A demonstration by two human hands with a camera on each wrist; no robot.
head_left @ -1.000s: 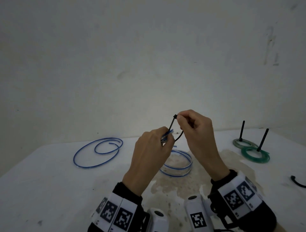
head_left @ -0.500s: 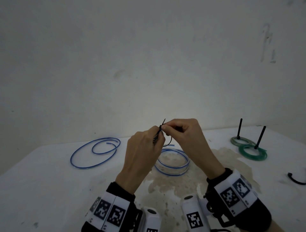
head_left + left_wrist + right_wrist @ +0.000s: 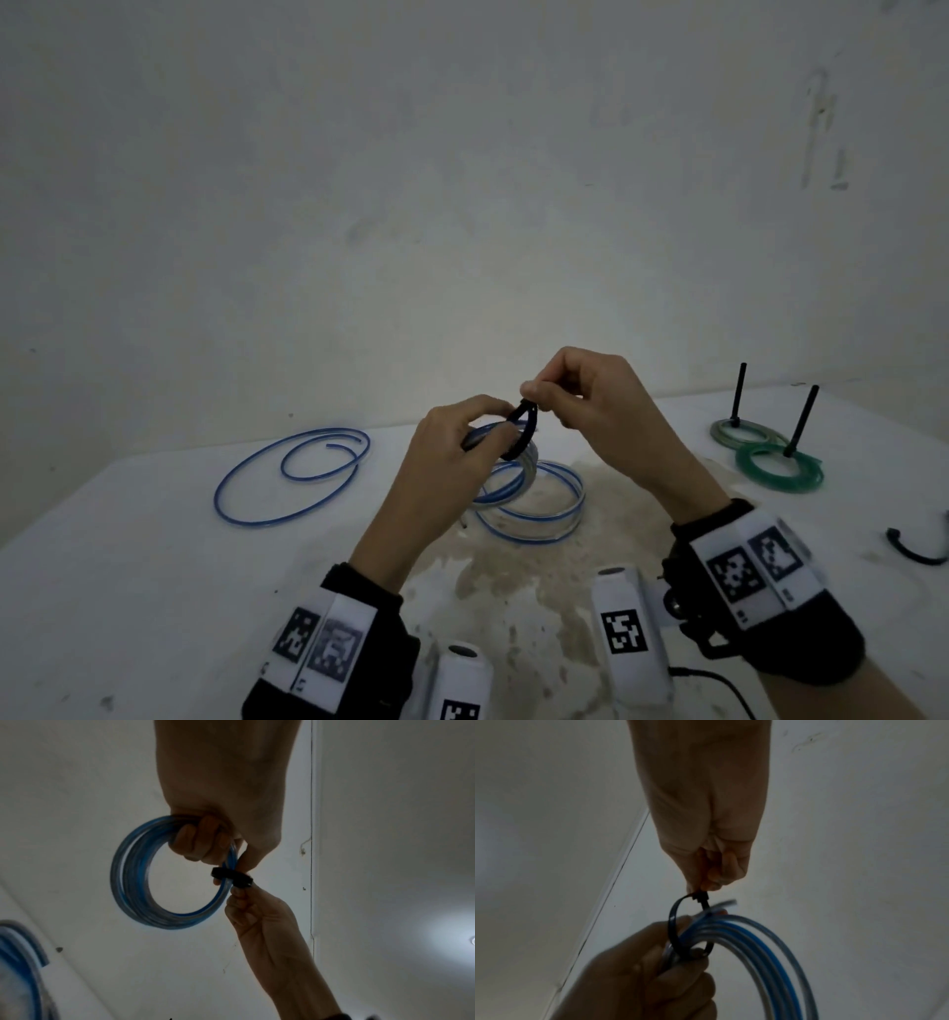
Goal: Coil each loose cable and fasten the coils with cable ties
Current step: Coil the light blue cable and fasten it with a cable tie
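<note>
Blue coil (image 3: 506, 465): held above the white table (image 3: 128, 591) in front of the wall, gripped by the curled fingers of the left hand (image 3: 452, 462).
Cable tie (image 3: 524, 429): black, looped loosely round the coil; its head end is pinched by the right hand (image 3: 590, 406), fingers together.
Other cables: 1 loose blue cable (image 3: 292, 478) at left, 1 blue coil on the table (image 3: 534, 509) under the hands, 2 green coils (image 3: 770, 457) with upright ties at right.
Writing: only square markers on the wrist bands (image 3: 755, 565); no words readable.
Open room: bare table at near left.
</note>
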